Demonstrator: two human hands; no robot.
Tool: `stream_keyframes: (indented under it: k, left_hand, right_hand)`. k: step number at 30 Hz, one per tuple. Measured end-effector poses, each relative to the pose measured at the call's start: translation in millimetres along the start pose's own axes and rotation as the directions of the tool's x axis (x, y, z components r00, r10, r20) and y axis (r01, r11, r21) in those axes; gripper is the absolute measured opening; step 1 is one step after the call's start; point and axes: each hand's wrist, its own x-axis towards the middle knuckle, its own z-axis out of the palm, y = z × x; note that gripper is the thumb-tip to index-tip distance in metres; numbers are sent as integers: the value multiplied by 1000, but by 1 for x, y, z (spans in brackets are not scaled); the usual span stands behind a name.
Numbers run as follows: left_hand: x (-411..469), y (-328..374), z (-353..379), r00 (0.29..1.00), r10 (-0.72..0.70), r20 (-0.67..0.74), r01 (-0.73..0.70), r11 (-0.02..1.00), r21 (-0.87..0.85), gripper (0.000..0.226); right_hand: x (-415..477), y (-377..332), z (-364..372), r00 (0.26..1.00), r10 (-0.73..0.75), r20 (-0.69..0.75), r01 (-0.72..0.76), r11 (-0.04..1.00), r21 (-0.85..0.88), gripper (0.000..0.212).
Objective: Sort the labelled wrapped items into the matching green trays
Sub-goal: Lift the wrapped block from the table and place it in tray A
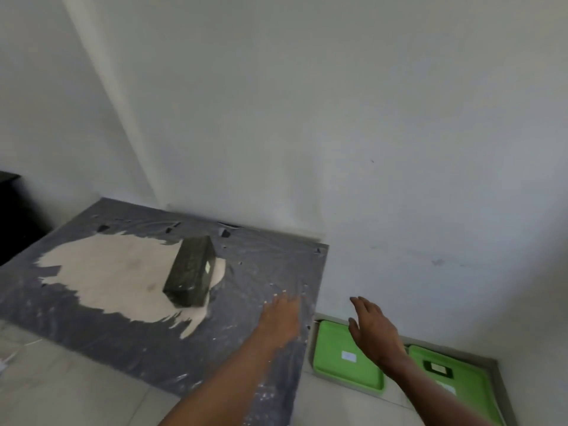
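A dark wrapped box (pixel 191 271) with a small pale label on its side lies on a worn grey tabletop (pixel 153 348), left of centre. My left hand (pixel 281 318) is flat and empty over the table's right part, a hand's width right of the box. My right hand (pixel 373 330) hovers with fingers apart above a green tray (pixel 330 358) that has a white label in it. A second green tray (pixel 470 382) lies to its right and holds a small dark labelled item (pixel 438 368).
The table stands in a corner against white walls; its grey film is peeled off in a large pale patch (pixel 107 278). Both trays sit on the pale tiled floor by the wall, lower than the tabletop. A dark piece of furniture (pixel 12 216) is at the far left.
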Motion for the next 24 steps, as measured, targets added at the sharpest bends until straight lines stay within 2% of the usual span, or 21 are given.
stream_keyframes:
  k: [4, 9, 18, 24]
  left_hand:
    - [-6, -74, -17, 999, -47, 8, 47, 999, 9, 54]
    - [6, -132, -29, 995, -100, 31, 99, 995, 35, 52]
    - [34, -188, -50, 986, -166, -28, 168, 984, 64, 47]
    - [52, -222, -58, 971, -239, -26, 240, 968, 68, 44]
  right_hand:
    - [15, -72, 14, 998, -58, 12, 58, 998, 34, 48]
    - [43, -127, 28, 994, -94, 47, 91, 994, 63, 47]
    - [107, -155, 41, 993, -81, 86, 67, 985, 157, 44]
    - [138, -169, 58, 983, -134, 122, 111, 977, 182, 44]
